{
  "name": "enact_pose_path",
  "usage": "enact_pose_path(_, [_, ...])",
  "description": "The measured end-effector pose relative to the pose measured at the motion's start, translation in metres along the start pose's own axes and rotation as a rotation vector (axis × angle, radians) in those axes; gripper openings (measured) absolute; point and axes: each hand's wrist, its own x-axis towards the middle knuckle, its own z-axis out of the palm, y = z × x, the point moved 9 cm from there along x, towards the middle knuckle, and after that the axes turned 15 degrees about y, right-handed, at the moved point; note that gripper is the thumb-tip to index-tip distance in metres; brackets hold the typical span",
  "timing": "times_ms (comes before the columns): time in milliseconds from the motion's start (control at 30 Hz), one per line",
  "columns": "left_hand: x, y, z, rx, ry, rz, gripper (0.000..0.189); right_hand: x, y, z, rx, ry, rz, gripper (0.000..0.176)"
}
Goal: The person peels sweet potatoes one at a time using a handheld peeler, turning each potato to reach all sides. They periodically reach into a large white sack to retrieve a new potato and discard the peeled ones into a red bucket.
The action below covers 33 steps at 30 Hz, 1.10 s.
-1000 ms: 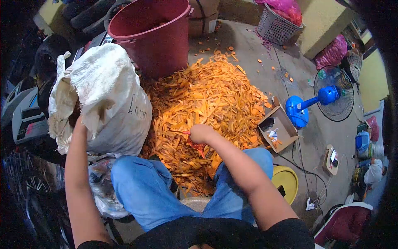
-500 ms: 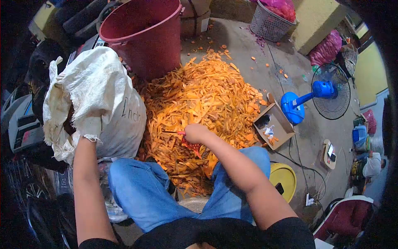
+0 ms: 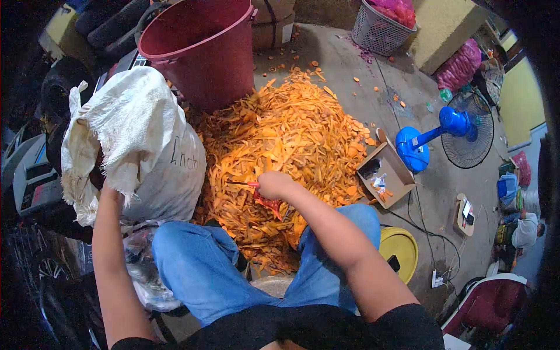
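My left hand is out of sight inside the mouth of a white woven sack [image 3: 169, 157] with dark handwriting; only the wrist [image 3: 112, 195] and forearm show, so its fingers are hidden. Over the peel heap, my right hand [image 3: 274, 185] is closed around a red-handled tool [image 3: 242, 184] with a thin dark blade pointing left. Its exact kind is hard to make out. Something red and patterned [image 3: 267, 204] hangs just below that hand. A large heap of orange peelings [image 3: 303, 134] lies on the floor in front of my knees.
A tall red bin [image 3: 204, 64] stands behind the heap. To the right are an open cardboard box [image 3: 399, 185], a blue fan [image 3: 414, 149], a yellow lid [image 3: 402, 251] with a phone on it, and cables. A grey basket [image 3: 382, 29] stands farther back. Another person [image 3: 525, 230] is at far right.
My left forearm has shifted slightly left, with the hand still inside the sack, whose edge hangs differently over the wrist. My right hand has barely moved. The fan head has turned.
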Motion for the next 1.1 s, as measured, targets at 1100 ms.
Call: enact_pose_path(1100, [-0.215, 0.277, 0.184, -1.610, -0.893, -0.776, 0.050, 0.003, 0.058, -0.106, 1.155, 0.866, 0.179, 0.024])
